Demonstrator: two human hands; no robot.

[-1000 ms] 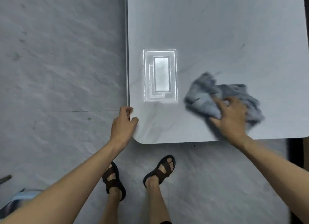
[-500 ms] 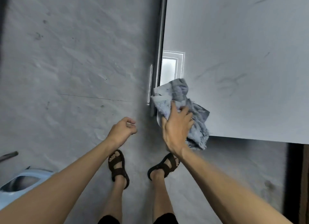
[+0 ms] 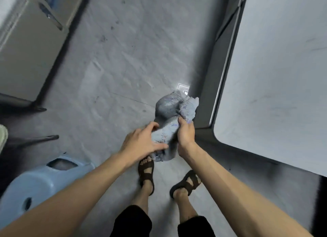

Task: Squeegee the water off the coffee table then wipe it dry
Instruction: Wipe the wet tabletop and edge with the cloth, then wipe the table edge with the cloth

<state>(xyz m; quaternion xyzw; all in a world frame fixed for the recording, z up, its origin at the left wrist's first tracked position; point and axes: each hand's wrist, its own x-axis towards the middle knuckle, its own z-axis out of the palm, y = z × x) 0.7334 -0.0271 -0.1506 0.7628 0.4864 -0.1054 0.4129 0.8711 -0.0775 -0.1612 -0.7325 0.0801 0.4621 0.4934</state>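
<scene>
The white marble-look coffee table (image 3: 276, 81) fills the right side of the head view, its rounded near corner at lower right. A crumpled grey-blue cloth (image 3: 169, 116) hangs in the air over the floor, left of the table's edge. My right hand (image 3: 184, 134) grips the cloth's middle from the right. My left hand (image 3: 141, 143) holds its lower part from the left, fingers wrapped around the fabric. Both hands are off the table. No squeegee is in view.
A light blue plastic stool (image 3: 35, 185) stands at lower left. A grey cabinet (image 3: 26, 47) occupies the upper left, with a dark bar (image 3: 42, 138) lying on the floor below it. My feet in brown sandals (image 3: 146, 173) stand on grey marble floor.
The cloth left the table's corner and now hangs beside it. My left hand came over and took hold of it. The view swung left, showing more floor.
</scene>
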